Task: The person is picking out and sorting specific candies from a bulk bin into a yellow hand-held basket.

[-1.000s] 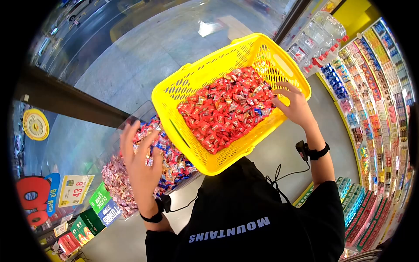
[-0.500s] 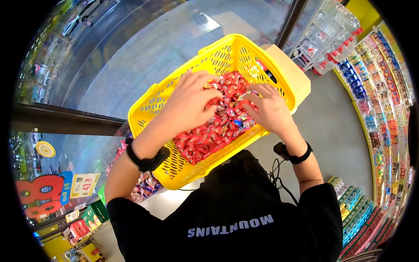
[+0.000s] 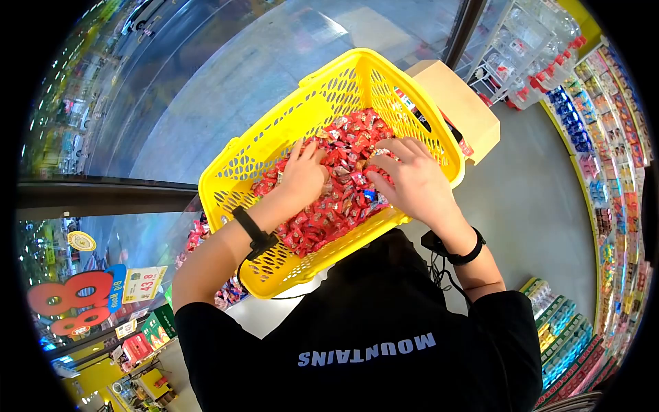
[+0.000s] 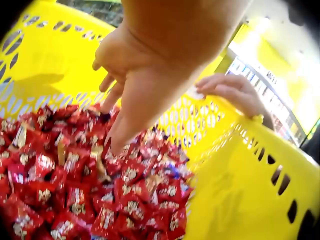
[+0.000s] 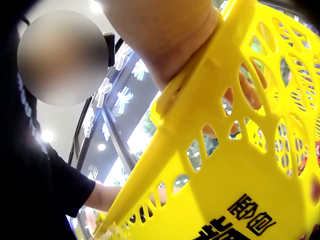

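Observation:
A yellow plastic shopping basket (image 3: pixel 281 113), pierced with oval holes, is tilted in the head view. Red-wrapped candies (image 3: pixel 329 223) fill its bottom, with a few blue wrappers among them. My left hand (image 3: pixel 305 177) reaches down inside it, fingertips among the candies near the far long side. In the left wrist view, that hand (image 4: pixel 150 80) points downward with its fingers fairly straight, and the tips are partly hidden by wrappers. Over the near right side hangs my right hand (image 3: pixel 415 182), fingers loosely bent above the candies. In the right wrist view, the basket wall (image 5: pixel 200 175) covers most of it.
A cardboard box (image 3: pixel 460 110) shows beyond the basket's right end. More wrapped candies (image 3: pixel 230 295) lie in a bin at the lower left. Glass with a dark frame (image 3: pixel 103 196) runs along the left. Stocked shelves (image 3: pixel 604 158) and large water bottles (image 3: pixel 542 62) stand at the right.
My left hand came from over the candy bin at the left, across into the basket, and now sits lower among the candies. The right hand moved inward over the candies. The cardboard box came into view.

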Action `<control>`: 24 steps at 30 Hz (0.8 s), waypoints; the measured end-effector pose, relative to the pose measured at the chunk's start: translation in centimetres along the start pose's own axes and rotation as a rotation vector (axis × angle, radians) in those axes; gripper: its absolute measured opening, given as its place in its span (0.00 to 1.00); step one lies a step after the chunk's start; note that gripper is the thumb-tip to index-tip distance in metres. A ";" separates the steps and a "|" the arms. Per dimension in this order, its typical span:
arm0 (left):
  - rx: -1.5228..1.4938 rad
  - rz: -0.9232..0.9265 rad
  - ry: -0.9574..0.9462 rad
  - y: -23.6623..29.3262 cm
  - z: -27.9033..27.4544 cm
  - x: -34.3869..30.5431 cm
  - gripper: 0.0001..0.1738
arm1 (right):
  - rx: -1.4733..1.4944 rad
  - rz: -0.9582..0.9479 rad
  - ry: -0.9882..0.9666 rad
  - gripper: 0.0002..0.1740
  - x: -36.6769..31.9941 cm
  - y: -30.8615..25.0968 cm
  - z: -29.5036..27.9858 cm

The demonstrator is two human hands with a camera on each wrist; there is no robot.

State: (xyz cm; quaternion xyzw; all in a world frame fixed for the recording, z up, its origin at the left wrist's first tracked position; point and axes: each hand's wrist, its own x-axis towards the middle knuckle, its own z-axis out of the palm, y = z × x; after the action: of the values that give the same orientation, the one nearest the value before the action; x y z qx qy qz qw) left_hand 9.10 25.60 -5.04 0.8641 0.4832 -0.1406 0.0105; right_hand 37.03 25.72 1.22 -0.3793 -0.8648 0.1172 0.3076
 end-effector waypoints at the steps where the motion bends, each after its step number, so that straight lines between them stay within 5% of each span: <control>1: -0.034 -0.011 0.029 -0.2 -1.7 -0.6 0.08 | -0.002 0.008 0.000 0.09 0.0 0.0 0.1; 6: -0.167 -0.138 0.289 -2.3 -10.0 -7.5 0.09 | 0.017 0.043 0.029 0.10 0.0 -0.5 -0.2; 10: -0.130 -0.408 0.494 -4.0 -10.0 -16.0 0.09 | -0.031 0.064 0.054 0.11 0.0 -0.8 -0.1; 17: -0.272 -0.984 0.696 -2.7 0.4 -28.1 0.08 | -0.024 0.118 0.111 0.10 0.0 -0.7 0.6; 20: -0.183 -0.939 0.551 -2.3 7.1 -31.2 0.10 | -0.044 0.147 0.072 0.10 0.1 -0.7 0.6; 24: -0.247 -0.951 0.440 -1.7 9.3 -31.5 0.10 | -0.040 0.156 0.048 0.09 0.3 -0.9 0.6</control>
State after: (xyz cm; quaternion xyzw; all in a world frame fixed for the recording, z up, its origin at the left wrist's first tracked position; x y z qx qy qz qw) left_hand -10.06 -1.12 -5.83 0.5514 0.8249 0.1124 -0.0542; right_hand 35.97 25.29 1.24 -0.4543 -0.8271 0.1143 0.3105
